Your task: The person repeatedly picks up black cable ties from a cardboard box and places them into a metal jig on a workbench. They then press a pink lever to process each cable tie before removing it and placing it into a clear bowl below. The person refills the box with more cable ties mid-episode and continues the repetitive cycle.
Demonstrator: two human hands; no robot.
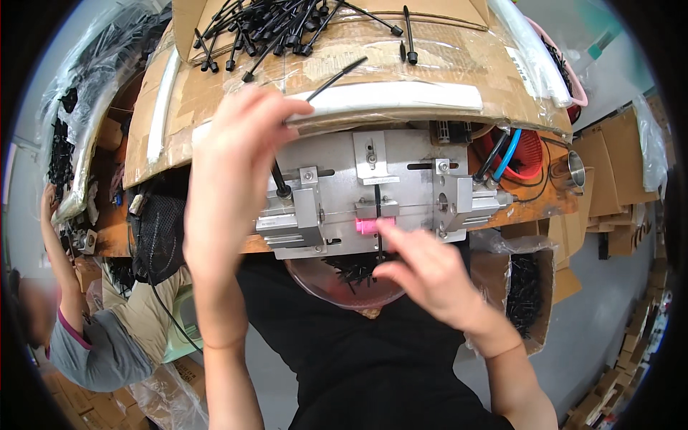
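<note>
- Black plastic pin (337, 79), long and thin, is held in the fingers (290, 107) of the left hand (229, 172), which are closed on its lower end; it lies over the cardboard-covered desk (430, 64).
- More black pins (279, 29) lie in a loose heap on the cardboard, farther from the person.
- Right hand (423, 269) is near the metal fixture (373, 193), with its fingers half curled and holding nothing that I can see; one fingertip touches the pink part (365, 226) at the front of the fixture.
- One black pin (378, 204) stands upright in the middle clamp of the fixture, just above the pink part.
- Clear round bowl (337, 283) with black pieces is under the fixture, near the person's body.
- Another person's arm (61, 272) is at the left edge, well apart.
</note>
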